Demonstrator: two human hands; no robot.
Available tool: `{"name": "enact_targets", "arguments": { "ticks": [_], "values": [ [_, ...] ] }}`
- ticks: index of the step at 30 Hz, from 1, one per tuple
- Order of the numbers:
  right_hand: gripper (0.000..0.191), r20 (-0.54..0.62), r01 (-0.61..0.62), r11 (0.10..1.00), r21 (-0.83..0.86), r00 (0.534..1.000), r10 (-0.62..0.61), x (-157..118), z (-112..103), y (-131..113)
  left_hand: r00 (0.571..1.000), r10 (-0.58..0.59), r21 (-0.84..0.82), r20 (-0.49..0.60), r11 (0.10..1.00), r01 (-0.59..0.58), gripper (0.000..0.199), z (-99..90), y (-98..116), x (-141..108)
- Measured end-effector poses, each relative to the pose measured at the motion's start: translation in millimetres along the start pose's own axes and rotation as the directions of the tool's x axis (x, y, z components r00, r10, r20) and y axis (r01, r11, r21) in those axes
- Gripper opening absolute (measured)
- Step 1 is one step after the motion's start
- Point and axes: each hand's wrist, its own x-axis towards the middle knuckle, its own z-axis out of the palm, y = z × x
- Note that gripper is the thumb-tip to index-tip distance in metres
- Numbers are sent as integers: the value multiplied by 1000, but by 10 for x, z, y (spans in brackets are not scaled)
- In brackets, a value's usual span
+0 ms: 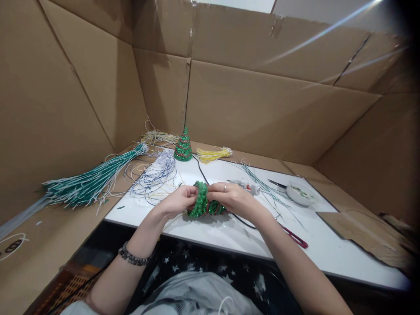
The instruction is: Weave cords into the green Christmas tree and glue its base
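A green beaded piece (200,205) with reddish strands, like a small beaded Christmas tree on its side, is held just above the white tabletop. My left hand (182,199) pinches its left edge with thumb and fingers. My right hand (231,196) is closed over its upper right side, and its fingers hide part of the beads. Behind them a finished-looking green beaded Christmas tree (183,146) with red strands stands upright. To the right of my right hand lies a white glue gun (250,187), partly covered by that hand.
On the left are a bundle of green wires (95,175) and tangled blue-and-white wires (155,175). Yellow wires (215,154) lie at the back. A white bowl (300,194), a dark-bladed knife (277,183) and red-handled scissors (297,238) are on the right. Cardboard walls (256,109) enclose the table.
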Motion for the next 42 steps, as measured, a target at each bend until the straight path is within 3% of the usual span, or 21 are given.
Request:
{"name": "enact_targets", "arguments": {
  "ticks": [9, 13, 16, 17, 18, 19, 21, 22, 23, 27, 29, 32, 35, 38, 40, 42],
  "values": [
    [23, 159, 150, 987, -54, 977, -139, 104, -126, -20, 1000, 4, 21, 4, 1000, -4, 24, 0, 5, -42],
    [22, 35, 59, 997, 45, 998, -61, -3, -70, 16, 1000, -3, 30, 3, 1000, 3, 23, 6, 18, -35],
    [19, -183, -106, 990, 95, 975, 122, -225, -54, -101, 1000, -9, 35, -8, 999, 9, 25, 7, 19, -20],
    [15, -309, -193, 977, 85, 927, 210, -331, -42, -167, 1000, -10, 35, -15, 999, 11, 25, 6, 16, -15],
    [11, -460, -303, 949, 81, 833, 306, -451, -21, -239, 1000, -11, 34, -21, 999, 12, 25, 4, 11, -11],
    [10, -583, -435, 897, 83, 709, 398, -580, 11, -308, 1000, -13, 31, -25, 999, 14, 26, 2, 6, -7],
    [20, -777, -729, 672, 135, 343, 528, -843, 104, -409, 999, -21, 22, -30, 1000, 22, 27, -2, -4, -5],
    [25, -797, -822, 540, 178, 202, 570, -963, 158, -429, 999, -26, 16, -31, 1000, 26, 28, -3, -8, -5],
    [28, -763, -868, 455, 200, 153, 628, -1066, 214, -426, 999, -28, 10, -32, 1000, 29, 28, -4, -10, -6],
    [46, -512, -917, 383, 113, 276, 813, -1237, 372, -210, 999, -29, -14, -35, 999, 28, 28, 1, 5, -18],
    [55, -397, -922, 374, 102, 307, 865, -1188, 402, -48, 999, -32, -26, -29, 999, 32, 27, 11, 18, -23],
    [48, -268, -905, 401, 143, 355, 896, -1058, 423, 152, 999, -43, -50, -20, 998, 42, 28, 36, 22, -18],
    [34, -222, -879, 426, 215, 381, 898, -978, 439, 246, 998, -47, -96, -44, 994, 43, 30, 79, 5, -4],
    [34, -254, -865, 401, 300, 333, 908, -978, 416, 236, 994, -36, -165, -107, 986, 18, 31, 137, -3, 8],
    [41, -328, -866, 363, 344, 251, 911, -994, 354, 190, 985, -22, -214, -169, 977, -15, 35, 184, 9, 8],
    [47, -437, -839, 341, 424, 139, 888, -1008, 257, 137, 966, 12, -257, -257, 963, -80, 38, 240, 33, -4]
  ]
}}
